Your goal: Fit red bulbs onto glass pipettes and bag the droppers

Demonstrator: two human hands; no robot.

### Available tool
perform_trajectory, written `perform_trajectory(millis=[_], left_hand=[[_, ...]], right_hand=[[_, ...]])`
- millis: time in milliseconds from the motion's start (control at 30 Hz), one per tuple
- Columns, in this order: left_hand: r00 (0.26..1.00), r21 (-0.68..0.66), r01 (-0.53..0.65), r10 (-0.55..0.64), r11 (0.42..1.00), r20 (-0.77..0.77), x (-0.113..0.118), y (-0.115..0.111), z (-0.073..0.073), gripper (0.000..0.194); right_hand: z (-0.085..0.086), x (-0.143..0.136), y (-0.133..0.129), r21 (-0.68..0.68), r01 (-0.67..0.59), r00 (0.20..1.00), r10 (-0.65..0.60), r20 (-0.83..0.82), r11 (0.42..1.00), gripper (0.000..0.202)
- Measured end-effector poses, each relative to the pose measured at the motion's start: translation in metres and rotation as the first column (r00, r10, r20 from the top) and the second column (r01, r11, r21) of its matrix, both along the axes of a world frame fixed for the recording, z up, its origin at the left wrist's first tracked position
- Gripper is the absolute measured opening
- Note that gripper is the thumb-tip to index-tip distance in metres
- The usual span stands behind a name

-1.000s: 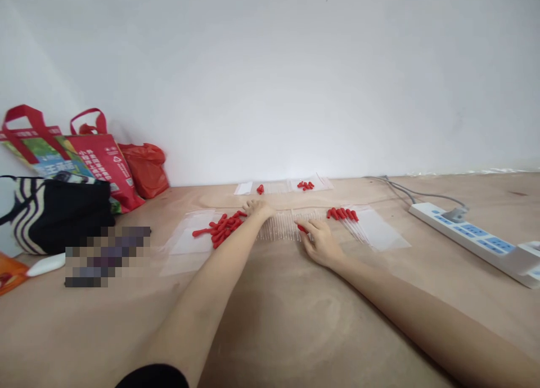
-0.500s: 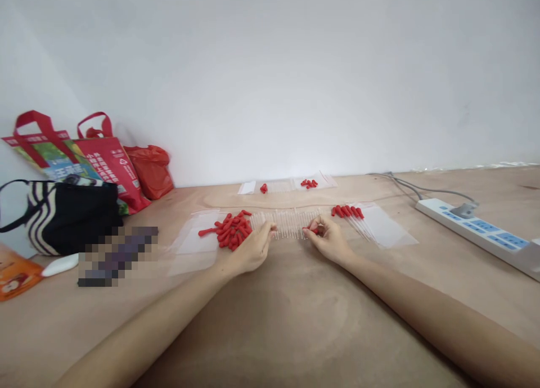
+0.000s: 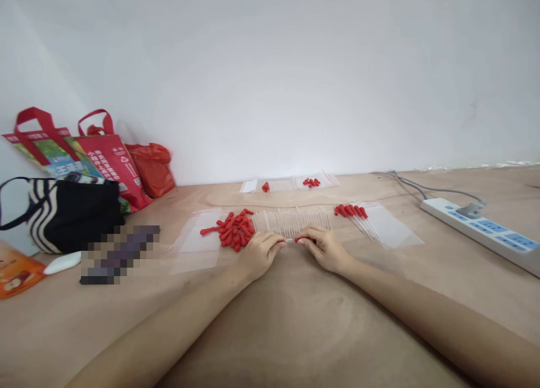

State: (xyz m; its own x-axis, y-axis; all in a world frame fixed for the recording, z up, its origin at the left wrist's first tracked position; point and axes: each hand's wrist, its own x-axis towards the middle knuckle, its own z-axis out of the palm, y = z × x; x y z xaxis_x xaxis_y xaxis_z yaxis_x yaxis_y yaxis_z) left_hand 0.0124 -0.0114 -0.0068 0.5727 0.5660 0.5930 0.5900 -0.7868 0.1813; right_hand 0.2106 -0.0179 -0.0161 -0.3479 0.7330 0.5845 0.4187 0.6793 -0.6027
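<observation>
My left hand [image 3: 260, 254] pinches a thin clear glass tube [image 3: 289, 240] just in front of a row of similar tubes [image 3: 291, 220]. Facing it, my right hand [image 3: 324, 249] has a red rubber bulb [image 3: 301, 239] between thumb and fingers, close to the tube's right end; whether the two touch is too small to tell. A pile of red bulbs [image 3: 232, 230] lies on a clear plastic sheet left of the row. To the right, several tubes with red bulbs on their ends [image 3: 351, 211] lie side by side on a clear plastic bag [image 3: 392, 228].
Near the wall, another clear bag [image 3: 330, 180] lies with small red bulbs [image 3: 311, 183] and tubes. A white power strip [image 3: 485, 228] with a grey plug is at the right. Shopping bags [image 3: 112, 163], a black bag [image 3: 82, 216] and an orange packet [image 3: 19, 273] are at the left.
My left hand has come down toward me and now has a tube in its fingers. My right hand has moved slightly left and nearer me with its red bulb.
</observation>
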Motion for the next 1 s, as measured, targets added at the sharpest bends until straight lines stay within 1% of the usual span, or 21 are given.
perform_trajectory(millis=[133,333,500,633,833,1000], left_hand=[[1.000,0.012,0.007,-0.007,1.000,-0.005,0.0007,-0.0001,0.0013,0.018],[1.000,0.015,0.025,-0.025,1.000,-0.011,0.0009,0.0000,0.0007,0.018],[0.999,0.020,0.038,-0.038,0.999,-0.019,0.0013,0.0003,-0.0009,0.018],[0.997,0.073,0.077,-0.077,0.994,0.008,0.0029,0.0001,-0.0015,0.017],[0.987,0.158,0.151,-0.159,0.976,0.038,0.0045,-0.0004,-0.0015,0.013],[0.989,0.190,0.147,-0.149,0.971,-0.005,0.0056,-0.0016,-0.0013,0.013]], right_hand=[[-0.0009,0.0001,0.0000,0.015,0.006,1.000,-0.006,0.014,1.000,0.014],[0.0015,-0.0003,-0.0023,0.023,-0.040,0.999,0.040,0.026,0.999,0.014],[0.0016,-0.0001,-0.0014,-0.008,-0.104,0.992,0.104,0.068,0.995,0.013],[-0.0006,0.0005,-0.0003,-0.008,-0.123,0.990,0.124,0.069,0.992,0.015],[-0.0032,0.0023,-0.0008,0.047,-0.137,0.988,0.133,0.081,0.989,0.017],[-0.0065,0.0034,-0.0001,0.088,-0.151,0.983,0.141,0.119,0.985,0.017]])
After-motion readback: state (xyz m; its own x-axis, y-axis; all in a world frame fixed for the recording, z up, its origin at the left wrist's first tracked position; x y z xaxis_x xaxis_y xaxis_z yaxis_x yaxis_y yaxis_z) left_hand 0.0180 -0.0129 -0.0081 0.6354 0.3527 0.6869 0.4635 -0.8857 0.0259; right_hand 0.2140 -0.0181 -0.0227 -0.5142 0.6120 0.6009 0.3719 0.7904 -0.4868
